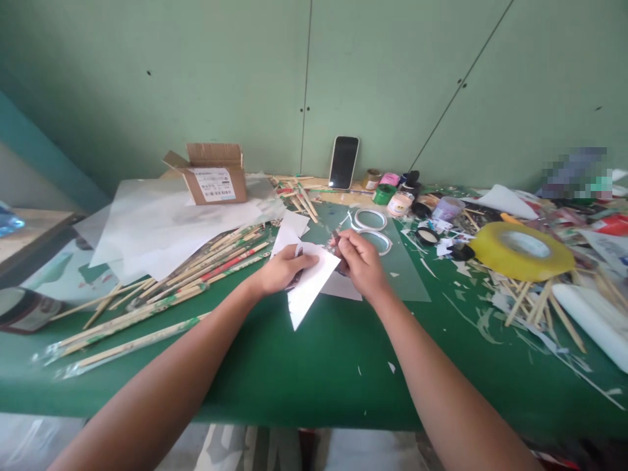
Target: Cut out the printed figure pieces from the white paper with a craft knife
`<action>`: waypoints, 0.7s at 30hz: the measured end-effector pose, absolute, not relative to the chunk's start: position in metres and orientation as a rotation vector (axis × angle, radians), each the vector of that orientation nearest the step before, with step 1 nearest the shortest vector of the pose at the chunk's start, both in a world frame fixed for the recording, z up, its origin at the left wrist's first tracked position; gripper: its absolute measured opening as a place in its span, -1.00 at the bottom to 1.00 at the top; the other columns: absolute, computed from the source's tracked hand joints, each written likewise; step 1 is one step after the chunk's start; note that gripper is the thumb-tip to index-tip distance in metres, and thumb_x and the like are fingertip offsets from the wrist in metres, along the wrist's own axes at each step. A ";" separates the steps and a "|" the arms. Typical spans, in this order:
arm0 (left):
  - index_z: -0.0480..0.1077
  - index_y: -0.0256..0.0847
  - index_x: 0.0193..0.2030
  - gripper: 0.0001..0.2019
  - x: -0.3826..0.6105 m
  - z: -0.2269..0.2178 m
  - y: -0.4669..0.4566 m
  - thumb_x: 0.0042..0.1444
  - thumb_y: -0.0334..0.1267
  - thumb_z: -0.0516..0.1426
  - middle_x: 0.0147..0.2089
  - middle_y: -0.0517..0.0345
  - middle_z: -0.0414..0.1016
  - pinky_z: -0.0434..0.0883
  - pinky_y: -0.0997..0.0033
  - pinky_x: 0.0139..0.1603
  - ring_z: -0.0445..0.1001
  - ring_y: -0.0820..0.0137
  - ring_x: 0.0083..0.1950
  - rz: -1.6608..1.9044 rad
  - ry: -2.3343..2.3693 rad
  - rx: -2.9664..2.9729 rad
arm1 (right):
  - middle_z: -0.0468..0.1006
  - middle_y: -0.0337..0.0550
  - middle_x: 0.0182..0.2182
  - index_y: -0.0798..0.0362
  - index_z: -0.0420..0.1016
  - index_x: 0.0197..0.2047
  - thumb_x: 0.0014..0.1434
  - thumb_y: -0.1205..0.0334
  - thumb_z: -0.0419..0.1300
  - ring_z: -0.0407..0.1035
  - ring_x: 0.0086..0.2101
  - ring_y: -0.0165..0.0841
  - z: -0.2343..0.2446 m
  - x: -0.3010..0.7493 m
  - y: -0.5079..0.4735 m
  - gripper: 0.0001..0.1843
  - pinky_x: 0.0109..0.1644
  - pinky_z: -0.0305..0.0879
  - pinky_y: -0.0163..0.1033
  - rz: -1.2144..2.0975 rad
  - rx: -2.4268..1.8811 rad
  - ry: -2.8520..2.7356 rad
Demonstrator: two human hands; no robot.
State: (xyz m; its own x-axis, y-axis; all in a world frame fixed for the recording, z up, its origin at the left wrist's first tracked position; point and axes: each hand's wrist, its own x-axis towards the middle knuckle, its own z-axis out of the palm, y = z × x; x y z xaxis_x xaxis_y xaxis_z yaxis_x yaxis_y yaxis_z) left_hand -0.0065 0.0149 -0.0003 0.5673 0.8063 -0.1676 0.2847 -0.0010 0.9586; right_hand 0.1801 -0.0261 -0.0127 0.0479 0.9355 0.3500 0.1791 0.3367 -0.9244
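My left hand [284, 269] is closed on a folded piece of white paper [313, 281], thumb on top. The paper tapers to a point that hangs down towards me over the green table. My right hand [360, 258] is closed at the paper's right corner, its fingers pinched around a small dark, shiny thing [334, 239] too blurred to name. More white paper [290, 229] lies just behind my left hand. Two rolls of white tape [371, 220] lie beyond my right hand.
Bundled wooden sticks [181, 288] and a cardboard box [216, 176] on paper sheets are to the left. A phone [344, 162] leans on the wall. Paint jars [400, 201], a yellow tape roll [490, 252], loose sticks and paper scraps crowd the right.
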 end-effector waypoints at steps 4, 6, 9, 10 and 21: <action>0.40 -0.30 -0.12 -0.73 -0.006 -0.003 0.017 0.29 -0.09 0.13 -0.28 0.19 0.45 0.45 0.47 -0.40 0.42 0.52 -0.39 0.554 0.916 1.563 | 0.16 -0.43 -0.64 -0.04 0.38 -0.22 0.21 -0.25 0.10 0.07 -0.66 -0.50 -0.014 0.175 -0.024 -0.57 -0.61 0.00 -0.33 0.926 -1.076 -1.337; 0.40 -0.29 -0.10 -0.73 -0.005 -0.004 0.019 0.29 -0.09 0.13 -0.24 0.17 0.46 0.47 0.44 -0.36 0.44 0.50 -0.35 0.577 0.902 1.562 | 0.19 -0.44 -0.64 -0.03 0.37 -0.22 0.20 -0.18 0.15 0.09 -0.67 -0.51 -0.014 0.175 -0.022 -0.63 -0.63 -0.01 -0.35 0.983 -1.082 -1.296; 0.41 -0.29 -0.09 -0.74 -0.005 -0.001 0.021 0.28 -0.11 0.14 -0.20 0.15 0.47 0.49 0.40 -0.30 0.47 0.47 -0.30 0.617 0.878 1.566 | 0.30 -0.41 -0.58 -0.04 0.38 -0.10 0.20 -0.16 0.16 0.16 -0.68 -0.52 -0.014 0.177 -0.021 -0.61 -0.67 -0.01 -0.35 1.045 -1.072 -1.239; 0.41 -0.30 -0.10 -0.75 -0.005 0.001 0.021 0.27 -0.12 0.15 -0.21 0.15 0.47 0.49 0.40 -0.30 0.47 0.47 -0.30 0.628 0.866 1.569 | 0.31 -0.41 -0.56 -0.05 0.37 -0.03 0.21 -0.17 0.14 0.16 -0.70 -0.52 -0.014 0.178 -0.022 -0.58 -0.69 -0.03 -0.35 1.061 -1.064 -1.221; 0.40 -0.29 -0.08 -0.79 -0.008 0.007 0.021 0.27 -0.19 0.16 -0.30 0.22 0.44 0.44 0.50 -0.41 0.41 0.54 -0.41 0.790 0.859 1.516 | 0.49 -0.26 -0.29 -0.08 0.40 0.09 0.00 0.25 0.29 0.23 -0.53 -0.50 -0.022 0.179 -0.016 -0.47 -0.53 0.12 -0.33 1.279 -0.957 -1.164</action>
State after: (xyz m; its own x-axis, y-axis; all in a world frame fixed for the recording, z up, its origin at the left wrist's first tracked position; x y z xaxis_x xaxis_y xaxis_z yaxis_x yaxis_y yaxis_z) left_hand -0.0078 0.0215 0.0067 0.5028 0.8643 0.0144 0.0865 -0.0669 0.9940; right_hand 0.1788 -0.0161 -0.0217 -0.0678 0.9923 0.1041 -0.1963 0.0891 -0.9765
